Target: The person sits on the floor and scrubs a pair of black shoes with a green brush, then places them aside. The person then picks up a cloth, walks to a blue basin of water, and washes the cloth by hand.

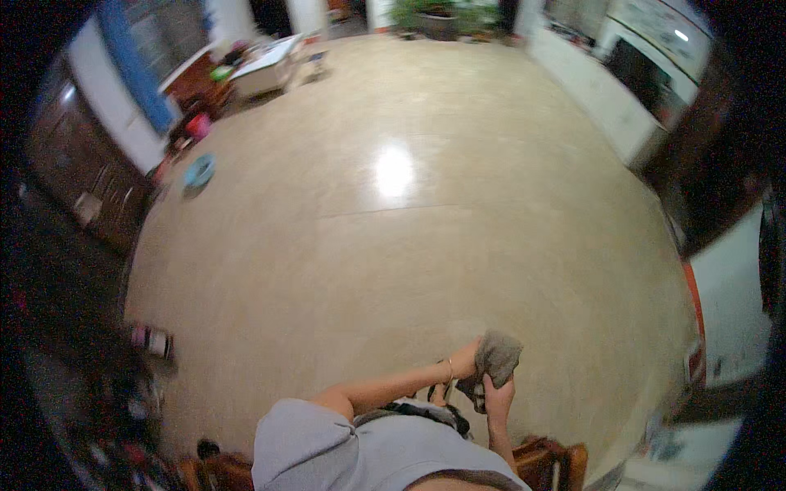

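A crumpled grey-brown cloth item (498, 355), perhaps a sock or small garment, is held in front of me to the right. My left hand (466, 361) reaches across to it, with a thin bracelet at the wrist; the fingers are hidden by the fabric, so I cannot tell how they are placed. From below, my right hand (498, 393) grips the lower part of the cloth, thumb pressed on its front. A darker fold hangs beside that hand. Beneath the arms, part of a foot (439, 394) with dark footwear shows.
A wooden chair (549, 460) is under me. Around the glossy beige floor (393, 264) stand a blue basin (199, 170), a pink bucket (198, 126), a white-topped table (265, 69), potted plants (437, 23) and a long white cabinet (592, 92). Dark wooden furniture (92, 166) lines the left.
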Available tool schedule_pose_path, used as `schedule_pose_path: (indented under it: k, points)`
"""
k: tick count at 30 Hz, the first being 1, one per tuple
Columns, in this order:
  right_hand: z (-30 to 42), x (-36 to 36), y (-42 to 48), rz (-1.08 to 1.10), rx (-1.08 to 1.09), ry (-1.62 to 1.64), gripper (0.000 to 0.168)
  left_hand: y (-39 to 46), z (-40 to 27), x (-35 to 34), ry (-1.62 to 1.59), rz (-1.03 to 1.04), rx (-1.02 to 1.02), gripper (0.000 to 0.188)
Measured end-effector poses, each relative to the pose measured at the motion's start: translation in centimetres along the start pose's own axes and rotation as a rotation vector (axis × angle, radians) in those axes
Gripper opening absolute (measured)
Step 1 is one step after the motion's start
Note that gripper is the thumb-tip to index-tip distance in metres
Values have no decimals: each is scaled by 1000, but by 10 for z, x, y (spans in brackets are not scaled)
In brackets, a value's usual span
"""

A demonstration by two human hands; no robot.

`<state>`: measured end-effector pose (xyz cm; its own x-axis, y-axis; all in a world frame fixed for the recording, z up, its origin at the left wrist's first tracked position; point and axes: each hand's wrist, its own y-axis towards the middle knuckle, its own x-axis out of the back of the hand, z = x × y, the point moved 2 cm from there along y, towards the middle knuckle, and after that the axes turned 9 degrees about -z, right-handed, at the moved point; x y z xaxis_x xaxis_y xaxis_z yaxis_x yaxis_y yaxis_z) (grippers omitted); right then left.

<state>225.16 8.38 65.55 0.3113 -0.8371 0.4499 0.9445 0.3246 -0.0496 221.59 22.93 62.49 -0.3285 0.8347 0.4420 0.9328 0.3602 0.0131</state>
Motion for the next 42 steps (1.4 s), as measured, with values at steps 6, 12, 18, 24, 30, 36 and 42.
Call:
schedule_pose_path:
  k: [6, 12, 18, 24, 30, 36, 42]
  points:
    - [110, -86, 91, 689, 271, 44, 39, 24, 52, 95, -27, -439, 287, 51]
    - [174, -237, 210, 1101, 154, 378, 49, 66, 25, 275, 201, -1240, 199, 53]
    - [239, -317, 267, 1260, -238, 483, 55, 49, -6, 366, 501, -1538, 439, 59]
    - [302, -460, 245, 1523, 38, 208, 62, 28, 44, 480, 646, -1605, 547, 60]
    - [413, -568, 110, 1666, 477, 276, 73, -52, 110, 633, 976, -1534, 735, 72]
    - [403, -650, 90, 1422, 197, 348, 74, -96, 208, 676, 500, -1668, 576, 50]
    - [508, -856, 48, 1391, 399, 481, 82, -129, 281, 907, 164, -2076, 145, 39]
